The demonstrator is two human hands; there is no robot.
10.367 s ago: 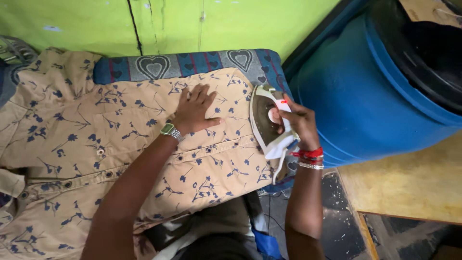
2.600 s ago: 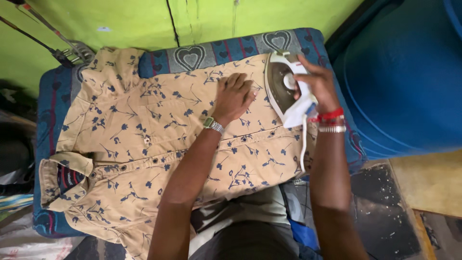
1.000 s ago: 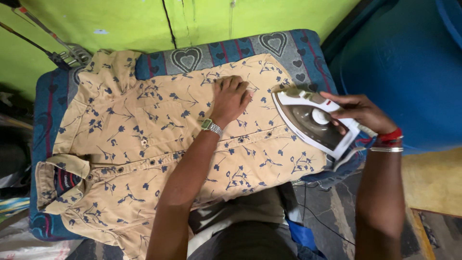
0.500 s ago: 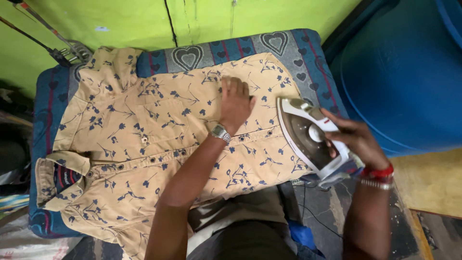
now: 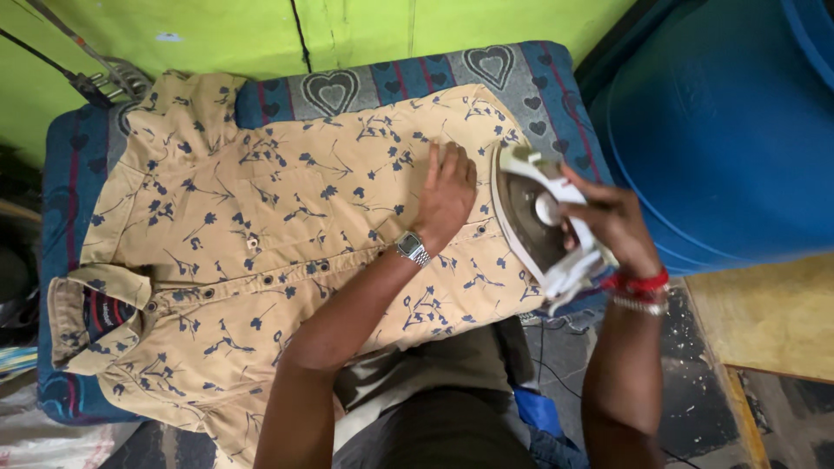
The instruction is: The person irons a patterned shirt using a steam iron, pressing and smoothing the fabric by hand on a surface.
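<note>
Shirt [image 5: 287, 252] lies mostly smooth; left hand [image 5: 445, 195] presses it flat, fingers spread, while right hand [image 5: 608, 221] grips the iron [image 5: 534, 217] at the hem edge.

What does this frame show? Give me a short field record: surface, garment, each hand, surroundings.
surface: padded board with a blue and grey heart-pattern cover
garment: tan shirt with dark blue floral print, spread flat, buttoned, collar at the left
left hand: left hand pressed flat on the shirt, silver wristwatch on the wrist
right hand: right hand gripping a white iron at the shirt's right edge
surroundings: blue barrel at right, green wall behind
</note>
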